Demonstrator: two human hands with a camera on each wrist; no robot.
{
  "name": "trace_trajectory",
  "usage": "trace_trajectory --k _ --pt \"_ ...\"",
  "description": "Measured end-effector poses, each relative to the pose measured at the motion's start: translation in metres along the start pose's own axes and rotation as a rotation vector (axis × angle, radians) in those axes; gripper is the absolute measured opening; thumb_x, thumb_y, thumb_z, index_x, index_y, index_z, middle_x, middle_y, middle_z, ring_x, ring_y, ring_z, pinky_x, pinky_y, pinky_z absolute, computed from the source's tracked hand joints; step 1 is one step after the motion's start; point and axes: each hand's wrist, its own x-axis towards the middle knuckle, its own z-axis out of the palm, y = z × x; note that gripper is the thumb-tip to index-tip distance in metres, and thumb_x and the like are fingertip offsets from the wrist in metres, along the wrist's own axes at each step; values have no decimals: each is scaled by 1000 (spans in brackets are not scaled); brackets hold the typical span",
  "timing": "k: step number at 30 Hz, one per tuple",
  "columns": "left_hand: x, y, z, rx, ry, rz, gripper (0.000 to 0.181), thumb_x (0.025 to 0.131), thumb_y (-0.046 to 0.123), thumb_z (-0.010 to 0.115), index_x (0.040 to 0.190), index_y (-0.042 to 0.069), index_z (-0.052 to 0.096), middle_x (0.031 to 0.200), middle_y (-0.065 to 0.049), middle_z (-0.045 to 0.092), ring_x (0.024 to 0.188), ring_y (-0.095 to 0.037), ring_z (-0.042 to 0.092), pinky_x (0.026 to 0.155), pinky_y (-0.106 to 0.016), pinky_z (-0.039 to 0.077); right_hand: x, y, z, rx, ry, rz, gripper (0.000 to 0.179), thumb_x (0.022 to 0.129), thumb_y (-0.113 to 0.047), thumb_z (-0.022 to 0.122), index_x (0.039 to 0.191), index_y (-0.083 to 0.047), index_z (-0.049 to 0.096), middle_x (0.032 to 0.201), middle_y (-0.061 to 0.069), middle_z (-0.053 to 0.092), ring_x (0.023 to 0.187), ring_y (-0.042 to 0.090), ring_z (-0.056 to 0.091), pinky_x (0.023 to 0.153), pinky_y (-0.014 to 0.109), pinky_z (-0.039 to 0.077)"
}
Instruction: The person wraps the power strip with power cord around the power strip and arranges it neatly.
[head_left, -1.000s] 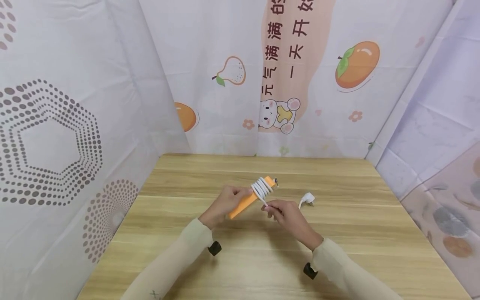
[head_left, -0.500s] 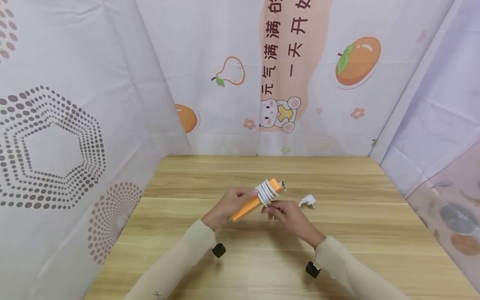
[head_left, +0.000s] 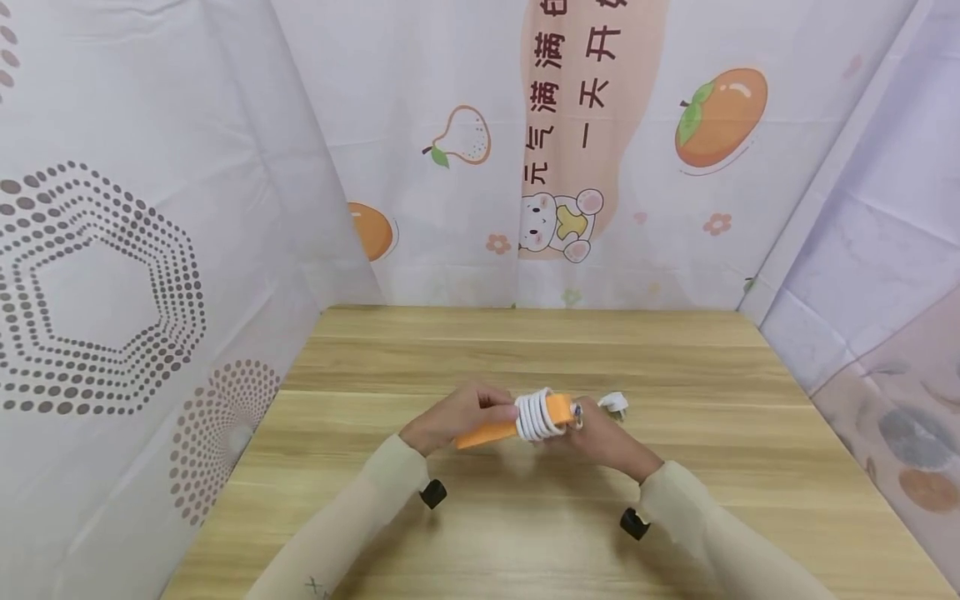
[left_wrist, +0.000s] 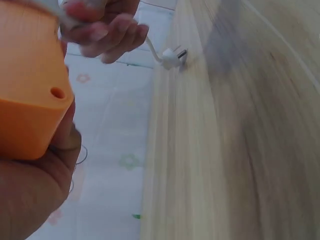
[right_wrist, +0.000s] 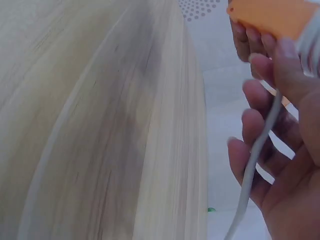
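Observation:
My left hand (head_left: pixel 459 417) grips an orange power strip (head_left: pixel 487 433) by its near end, above the table. White cord (head_left: pixel 536 417) is wound in several turns around the strip's far part. My right hand (head_left: pixel 606 437) is at the strip's far end, partly hidden behind it in the head view. In the right wrist view, its thumb and curled fingers hold the loose cord (right_wrist: pixel 256 150), which runs down across the palm. The strip's near end, with a small hole, shows in the left wrist view. The cord's white plug (head_left: pixel 615 403) lies on the table beyond the right hand.
The wood-grain table (head_left: pixel 360 367) reaches back to a white printed curtain (head_left: pixel 420 275). Other curtains hang at the left and right sides. A small black device (head_left: pixel 432 493) sits under each wrist.
My right hand has moved from below the strip to around its far end, carrying the cord. The strip has turned closer to level. The plug stays on the table.

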Motion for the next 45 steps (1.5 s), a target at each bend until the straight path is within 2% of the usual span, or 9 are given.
trace_trajectory --k 3,7,12,16,19,27,32,37,45 --pt "-1 3 0 112 -120 72 16 100 25 70 105 16 82 89 4 67 80 -10 53 74 -26 44 -1 4 -6 -94 -58 -42 10 92 -5 75 89 -14 73 83 -9 69 73 3 58 69 29 53" --pt "-1 8 5 251 -254 141 17 96 28 75 108 18 82 80 8 60 70 -7 47 64 -22 39 1 16 -16 -261 -95 -58 9 96 -15 75 90 -23 75 86 -14 68 76 1 60 67 27 52" --pt "-1 13 22 579 -276 158 26 89 48 79 98 24 82 79 19 61 68 2 50 60 -17 42 2 22 -22 -365 -54 -39 5 95 -22 75 91 -25 77 91 -15 68 80 2 63 70 27 53" --pt "1 12 36 892 -228 137 36 82 64 77 76 29 73 71 23 55 61 5 48 52 -17 41 2 19 -18 -444 -18 -96 6 92 -26 77 89 -22 77 86 -14 67 75 -1 59 66 25 51" --pt "0 12 43 986 -177 84 45 80 69 74 65 29 62 61 21 49 54 3 44 48 -19 37 2 15 -16 -487 1 -115 7 91 -26 78 89 -20 77 84 -14 65 73 -1 56 64 24 49" --pt "3 1 49 1027 28 -55 47 79 67 74 64 26 57 60 17 49 51 -3 45 46 -24 36 7 -8 -9 -472 63 -102 8 95 -23 75 93 -16 80 82 -13 63 67 -3 54 63 24 49" --pt "5 -6 47 1037 186 -118 53 82 71 70 83 19 58 64 11 51 52 -7 48 44 -26 39 10 -24 -4 -472 93 -126 8 96 -17 74 93 -13 80 79 -12 62 64 -2 51 61 23 47" --pt "8 -8 44 1046 265 -106 58 90 73 60 107 18 62 74 7 54 60 -10 50 48 -29 40 11 -33 0 -496 122 -109 11 97 -17 74 88 -13 79 73 -13 57 58 -2 44 55 21 41" --pt "14 -7 37 1101 470 -98 62 93 72 58 105 13 74 79 3 58 65 -14 53 50 -30 42 15 -38 1 -423 183 -29 12 100 -17 69 90 -15 76 72 -14 53 59 1 44 56 23 41"
